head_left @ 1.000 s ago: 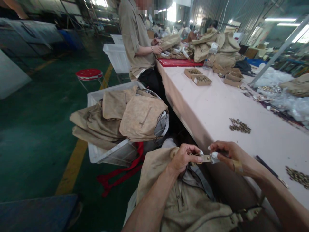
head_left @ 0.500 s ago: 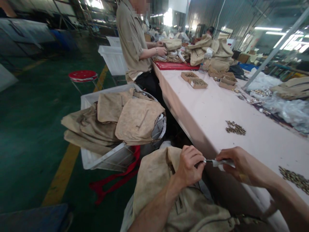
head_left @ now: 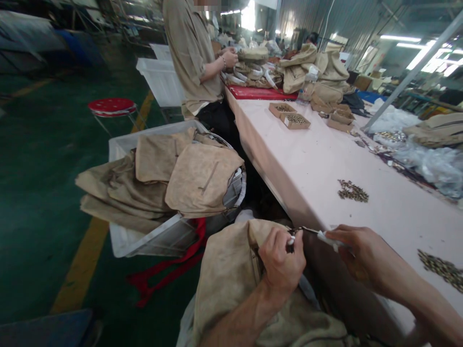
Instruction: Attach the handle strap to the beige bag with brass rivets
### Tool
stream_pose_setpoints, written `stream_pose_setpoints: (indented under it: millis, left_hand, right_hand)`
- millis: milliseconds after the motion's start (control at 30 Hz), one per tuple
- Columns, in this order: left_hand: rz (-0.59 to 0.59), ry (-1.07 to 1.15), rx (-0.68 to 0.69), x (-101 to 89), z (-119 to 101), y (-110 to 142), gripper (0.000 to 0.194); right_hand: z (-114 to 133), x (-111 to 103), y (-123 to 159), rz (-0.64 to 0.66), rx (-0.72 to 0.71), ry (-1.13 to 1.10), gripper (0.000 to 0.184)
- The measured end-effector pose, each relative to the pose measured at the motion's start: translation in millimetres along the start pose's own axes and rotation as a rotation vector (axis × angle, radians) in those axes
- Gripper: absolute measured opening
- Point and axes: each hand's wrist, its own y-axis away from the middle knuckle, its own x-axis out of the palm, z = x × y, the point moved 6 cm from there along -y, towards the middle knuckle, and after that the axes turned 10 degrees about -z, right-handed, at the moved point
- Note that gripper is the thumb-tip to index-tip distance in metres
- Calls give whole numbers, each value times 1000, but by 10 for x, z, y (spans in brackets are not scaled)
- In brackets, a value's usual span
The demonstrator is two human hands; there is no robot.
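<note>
A khaki fabric bag (head_left: 226,270) lies in front of me at the bottom of the head view. My left hand (head_left: 282,258) is closed at the bag's upper edge, with fingers curled and thumb raised. A small white bit shows between its finger and thumb; I cannot make out what it is. To its right, my right hand (head_left: 356,255) grips a thin-shafted tool with a white handle (head_left: 331,238), an awl or a screwdriver. The shaft points left, toward a dark edge or strip just above my left fingers. Whether the tip touches it is unclear.
A white bin (head_left: 144,243) heaped with khaki bags (head_left: 202,180) stands left, near a red stool (head_left: 112,107). On the pale table (head_left: 304,159) lie piles of small metal fittings (head_left: 352,191) and cardboard boxes (head_left: 295,120). Another person (head_left: 197,62) works at the far end.
My left hand has turned, its thumb now raised and a white bit showing. The tool's tip has come away from the left fingertips and sits higher. The view has shifted slightly.
</note>
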Motion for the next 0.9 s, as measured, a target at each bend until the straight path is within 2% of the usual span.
stream_pose_setpoints:
  millis: [67, 167, 233, 300, 433, 500, 567, 667, 767, 900]
  left_hand:
    - [94, 37, -98, 22, -61, 61, 35]
    - [384, 254, -452, 190, -62, 255, 30]
    - [479, 439, -680, 279, -50, 381, 36]
    - [443, 527, -794, 299, -11, 423, 41]
    - [369, 594, -849, 289, 46, 418, 39]
    - [353, 674, -902, 309, 44, 429, 33]
    - [350, 743, -961, 350, 34, 452, 32]
    - [367, 778, -1003, 415, 24, 467, 38]
    - [388, 675, -1002, 467, 92, 431, 42]
    - [441, 441, -848, 602, 248, 302, 46]
  right_hand:
    - [39, -5, -23, -18, 19, 25, 41]
    - [160, 36, -9, -51, -7, 53, 34]
    - [248, 126, 32, -62, -36, 76, 27]
    - [318, 248, 98, -82, -66, 66, 29]
    - [408, 423, 311, -168, -167, -46, 59]
    - [412, 421, 456, -179, -207, -107, 70]
    - [340, 336, 607, -169, -196, -182, 67]
    - [-73, 57, 813, -227, 43, -248, 45]
    - [-814, -348, 1072, -443, 393, -159, 33]
    - [-1832, -807, 1600, -693, 767, 94, 39]
